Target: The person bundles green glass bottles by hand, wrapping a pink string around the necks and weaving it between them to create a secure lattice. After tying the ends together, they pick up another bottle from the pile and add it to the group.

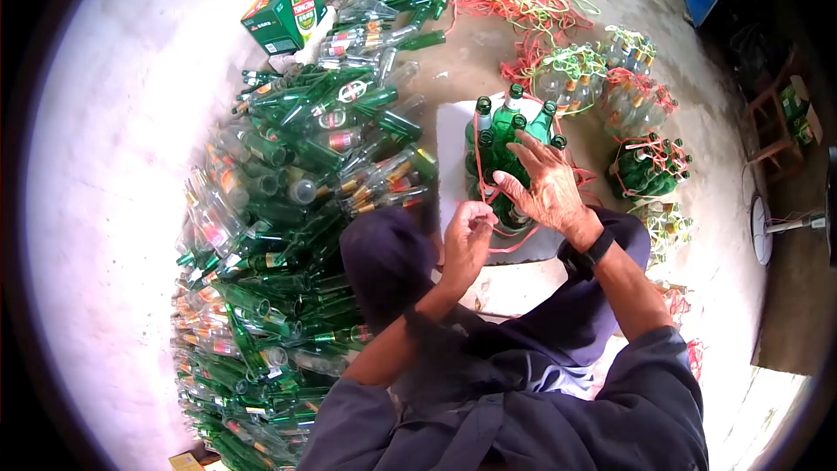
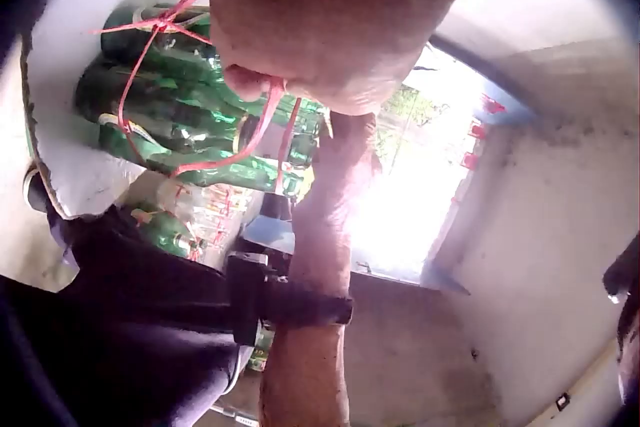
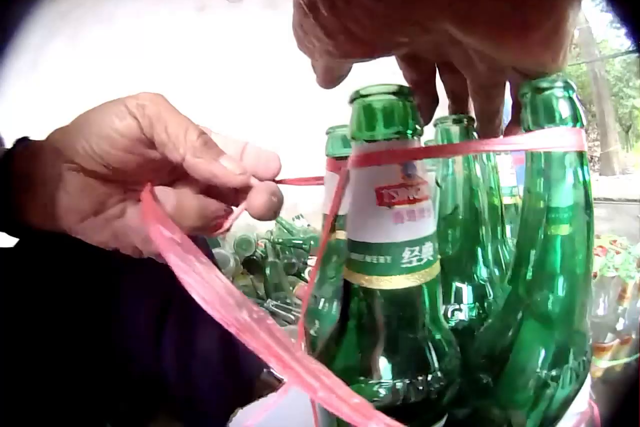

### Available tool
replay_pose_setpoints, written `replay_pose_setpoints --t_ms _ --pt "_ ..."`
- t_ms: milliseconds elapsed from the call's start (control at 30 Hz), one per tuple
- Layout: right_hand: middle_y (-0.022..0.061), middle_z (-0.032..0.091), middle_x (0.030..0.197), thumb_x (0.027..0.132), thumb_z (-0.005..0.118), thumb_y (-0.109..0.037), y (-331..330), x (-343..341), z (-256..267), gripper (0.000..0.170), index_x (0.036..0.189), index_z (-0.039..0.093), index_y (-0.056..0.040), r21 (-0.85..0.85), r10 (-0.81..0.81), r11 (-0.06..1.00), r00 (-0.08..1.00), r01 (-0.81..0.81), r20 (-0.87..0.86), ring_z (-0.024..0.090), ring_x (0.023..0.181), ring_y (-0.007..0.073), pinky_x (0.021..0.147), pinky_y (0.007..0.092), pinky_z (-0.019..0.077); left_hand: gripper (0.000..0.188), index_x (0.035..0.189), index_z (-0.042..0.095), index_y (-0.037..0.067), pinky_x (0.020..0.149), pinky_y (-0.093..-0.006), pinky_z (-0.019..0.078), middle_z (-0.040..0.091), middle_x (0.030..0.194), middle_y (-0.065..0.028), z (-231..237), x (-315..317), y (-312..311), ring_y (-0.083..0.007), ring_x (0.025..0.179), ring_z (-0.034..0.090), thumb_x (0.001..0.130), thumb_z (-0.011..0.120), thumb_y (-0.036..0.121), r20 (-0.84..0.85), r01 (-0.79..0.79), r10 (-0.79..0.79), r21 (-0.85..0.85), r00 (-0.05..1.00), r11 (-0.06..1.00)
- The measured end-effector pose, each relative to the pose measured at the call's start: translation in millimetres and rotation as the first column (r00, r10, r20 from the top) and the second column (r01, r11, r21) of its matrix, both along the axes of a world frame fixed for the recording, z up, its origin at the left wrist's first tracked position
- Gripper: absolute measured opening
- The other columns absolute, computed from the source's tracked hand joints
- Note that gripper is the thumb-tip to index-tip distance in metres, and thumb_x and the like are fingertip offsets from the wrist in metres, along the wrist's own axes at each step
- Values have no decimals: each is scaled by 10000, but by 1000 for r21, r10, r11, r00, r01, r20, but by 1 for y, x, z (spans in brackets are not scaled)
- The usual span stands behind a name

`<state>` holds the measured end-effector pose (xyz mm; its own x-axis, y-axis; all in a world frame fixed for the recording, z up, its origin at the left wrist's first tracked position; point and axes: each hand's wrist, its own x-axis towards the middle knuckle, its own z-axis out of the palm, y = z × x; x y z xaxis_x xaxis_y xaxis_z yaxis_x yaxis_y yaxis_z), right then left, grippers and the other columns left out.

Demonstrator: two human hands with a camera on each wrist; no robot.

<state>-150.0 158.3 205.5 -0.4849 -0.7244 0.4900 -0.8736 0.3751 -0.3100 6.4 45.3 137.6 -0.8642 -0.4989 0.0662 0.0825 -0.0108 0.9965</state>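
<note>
A cluster of green glass bottles stands upright on a white board, with pink plastic twine running around the necks. My left hand is at the near left of the cluster. In the right wrist view, its thumb and finger pinch a strand of the twine, pulled taut toward the bottles, while a wider loose length hangs below the palm. Over the bottle tops is my right hand, fingers spread and reaching down among the necks. In the left wrist view the twine shows crossed in a knot on the bottles.
A large heap of loose bottles covers the floor to the left, with a green carton behind. Tied bottle bundles stand along the right. Tangled red and yellow twine lies at the back. A fan stands far right.
</note>
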Motion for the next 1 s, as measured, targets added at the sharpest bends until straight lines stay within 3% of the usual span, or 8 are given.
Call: replay_pose_setpoints --t_ms 133,267,633,733,833,867,900,1000 --pt "173 669 1216 851 738 -143 7 22 10 298 1103 662 -2 -168 63 983 997 -70 -44 650 1072 353 960 445 480 138 1057 595 26 706 -257 481 633 910 -22 -11 -1 -5 -87 776 564 930 590 -30 -38 71 -76 -103 996 992" --pt "128 738 1016 809 728 -32 15 56 13 151 952 686 -11 -252 114 964 987 -82 114 706 877 311 830 403 534 174 1048 598 20 673 -267 490 636 916 -23 -4 6 -6 -91 733 559 895 587 -63 60 102 -105 55 993 993" --pt "201 706 883 922 653 -71 15 94 8 115 990 683 16 -227 8 970 929 82 371 701 765 376 643 399 549 238 1061 608 15 663 -309 534 673 838 -81 24 12 7 -152 748 669 853 618 -100 -44 127 -146 -295 988 947" --pt "189 647 762 970 591 -116 17 91 -3 169 1015 660 32 -153 -27 971 722 183 691 662 668 262 624 363 515 213 1044 595 7 636 -332 535 673 809 -109 17 18 11 -188 717 683 854 624 -85 -70 186 -213 -279 975 942" --pt "193 623 752 978 575 -122 16 80 -16 179 1051 665 14 -75 -6 995 792 66 610 631 659 194 637 359 509 182 1020 587 -6 629 -353 535 679 789 -144 3 25 19 -224 701 694 852 622 -69 105 334 -317 -328 942 884" --pt "206 694 790 928 576 -130 11 80 -12 234 1023 700 46 -129 5 977 582 172 813 659 693 212 643 346 517 125 1023 628 -40 689 -337 556 717 835 -119 12 29 19 -201 748 714 904 621 -3 206 438 -399 -205 893 875" --pt "206 694 790 928 576 -130 7 82 -17 234 1023 700 46 -130 6 976 582 173 814 659 693 212 643 346 517 125 1023 628 -40 689 -337 556 717 835 -119 12 29 20 -201 748 714 904 621 -3 207 439 -399 -206 893 875" --pt "24 673 745 931 595 -148 -5 86 -31 244 917 724 59 -264 247 830 100 492 964 545 653 88 595 270 447 124 1021 641 -39 687 -328 560 731 855 -121 13 29 19 -192 743 715 912 616 16 218 459 -407 -324 887 827"
